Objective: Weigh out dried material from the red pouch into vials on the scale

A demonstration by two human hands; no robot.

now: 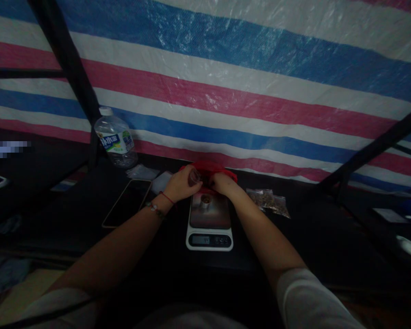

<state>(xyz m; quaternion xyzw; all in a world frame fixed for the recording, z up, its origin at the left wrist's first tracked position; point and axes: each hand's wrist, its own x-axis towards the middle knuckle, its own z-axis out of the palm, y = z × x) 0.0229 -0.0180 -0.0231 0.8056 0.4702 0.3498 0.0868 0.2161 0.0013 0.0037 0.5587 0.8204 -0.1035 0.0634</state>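
Observation:
A digital kitchen scale point(210, 219) lies in front of me, its display lit. On its plate stands a small shiny cup point(206, 202) with something brownish inside. Behind the scale is an opened red plastic bag point(208, 167). My left hand point(181, 183) is closed around a small clear round container point(194, 177) at the bag's left side. With fingers curled together, my right hand point(223, 184) is at the bag's right opening; what its fingertips hold, if anything, is hidden.
Small filled clear bags point(267, 200) lie to the right. At the left are a phone point(128, 203), flat clear bags point(142, 172) and a large plastic bottle point(116, 139). Dark metal bars point(66, 55) rise before a striped tarp point(226, 96).

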